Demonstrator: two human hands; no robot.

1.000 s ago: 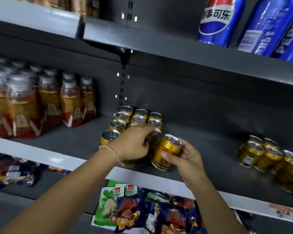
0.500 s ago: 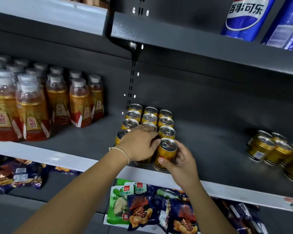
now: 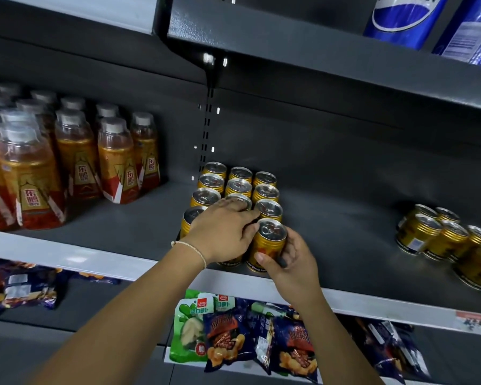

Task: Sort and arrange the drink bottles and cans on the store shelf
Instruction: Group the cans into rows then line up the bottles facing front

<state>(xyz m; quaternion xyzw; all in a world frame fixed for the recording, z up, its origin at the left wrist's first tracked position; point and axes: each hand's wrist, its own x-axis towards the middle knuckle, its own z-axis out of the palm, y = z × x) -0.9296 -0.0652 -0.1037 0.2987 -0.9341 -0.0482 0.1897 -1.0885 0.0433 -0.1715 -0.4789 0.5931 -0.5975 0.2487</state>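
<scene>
Gold can [image 3: 270,245], gripped round its side by my right hand [image 3: 292,262], stands just behind the shelf lip [image 3: 233,282]. Left of that grip, my left hand [image 3: 225,237] lies over the neighbouring can [image 3: 229,263]; clasped or not, I cannot tell. A careless pull toward me could tip the held one off the lip. Its long axis is vertical, tab up.

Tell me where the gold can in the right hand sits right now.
In the head view, the gold can stands at the front right corner of the can block, near the shelf edge, gripped by the right hand.
</scene>
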